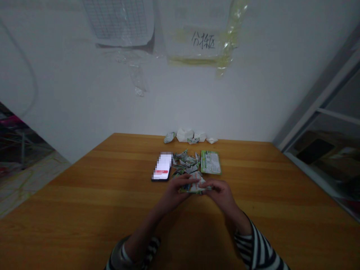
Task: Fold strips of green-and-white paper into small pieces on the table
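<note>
Between my two hands, just above the table, is a creased piece of printed paper [197,183], white with green and coloured patches. My left hand [180,187] grips its left side, fingers across the top. On the right edge, my right hand [221,191] pinches it between thumb and fingers. Right behind it lies a loose pile of crumpled printed paper pieces [187,161]. A flat green-and-white printed booklet or packet [210,162] is to the right of the pile. To its left rests a phone [163,167] with its screen lit.
Along the wall at the table's back edge sit crumpled white papers [185,135] and a crumpled printed piece [169,137]. The wooden table [98,180] meets the white wall, where taped sheets [202,41] hang. A framed shelf [323,150] stands at the right.
</note>
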Tool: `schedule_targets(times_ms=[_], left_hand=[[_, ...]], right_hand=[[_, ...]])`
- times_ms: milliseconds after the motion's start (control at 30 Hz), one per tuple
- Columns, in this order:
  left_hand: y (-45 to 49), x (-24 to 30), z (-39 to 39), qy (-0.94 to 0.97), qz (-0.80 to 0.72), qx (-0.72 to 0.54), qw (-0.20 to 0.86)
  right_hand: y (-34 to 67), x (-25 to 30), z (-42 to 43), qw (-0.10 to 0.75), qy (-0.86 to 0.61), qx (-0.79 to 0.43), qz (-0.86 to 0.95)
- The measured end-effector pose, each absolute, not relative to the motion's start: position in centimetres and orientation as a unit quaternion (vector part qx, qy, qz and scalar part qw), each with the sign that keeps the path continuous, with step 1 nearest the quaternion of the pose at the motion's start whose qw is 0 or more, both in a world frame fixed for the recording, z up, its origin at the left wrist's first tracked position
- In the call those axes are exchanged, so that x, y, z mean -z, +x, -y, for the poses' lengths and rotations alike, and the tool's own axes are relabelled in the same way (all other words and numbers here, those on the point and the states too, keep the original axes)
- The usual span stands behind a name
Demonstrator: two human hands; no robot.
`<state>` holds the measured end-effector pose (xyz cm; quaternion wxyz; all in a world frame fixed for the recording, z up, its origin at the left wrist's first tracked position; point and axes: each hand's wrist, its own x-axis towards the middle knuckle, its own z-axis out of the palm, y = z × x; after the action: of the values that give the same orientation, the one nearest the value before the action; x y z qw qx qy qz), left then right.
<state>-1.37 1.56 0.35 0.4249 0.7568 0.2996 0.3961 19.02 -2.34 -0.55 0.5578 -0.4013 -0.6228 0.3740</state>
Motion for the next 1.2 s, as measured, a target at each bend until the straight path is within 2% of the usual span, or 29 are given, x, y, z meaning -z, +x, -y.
schedule_targets(times_ms=[167,367,667,833,1000,1200], left_hand=[[-1.1,-0.7,-1.7,0.755,-0.282,-0.361,0.47],[-1.1,-0.8,-1.8,0.706,-0.284,-0.343,0.55],[-1.1,-1.2,-1.6,0.597,-0.376,-0.426,0.566],[-0.3,-0.6,-1.5,0.551,-0.423,-0.438,0.57],[0.8,-0.2,-1.2,0.55,-0.435,-0.469,0.537],[1.1,0.2,-1.0,0.541,-0.423,-0.462,0.561]], right_hand=[[19.0,0.3,2.3,0.515,-0.365,-0.345,0.695],[19.2,0.5,2.0,0.545,-0.362,-0.309,0.69],[18.8,1.1,1.7,0.599,-0.444,-0.322,0.583],[17.4,1.4,1.7,0.639,-0.45,-0.426,0.456],[16.4,1.9,2.0,0.614,-0.454,-0.445,0.468],[16.7,2.3,2.0,0.599,-0.462,-0.42,0.501]])
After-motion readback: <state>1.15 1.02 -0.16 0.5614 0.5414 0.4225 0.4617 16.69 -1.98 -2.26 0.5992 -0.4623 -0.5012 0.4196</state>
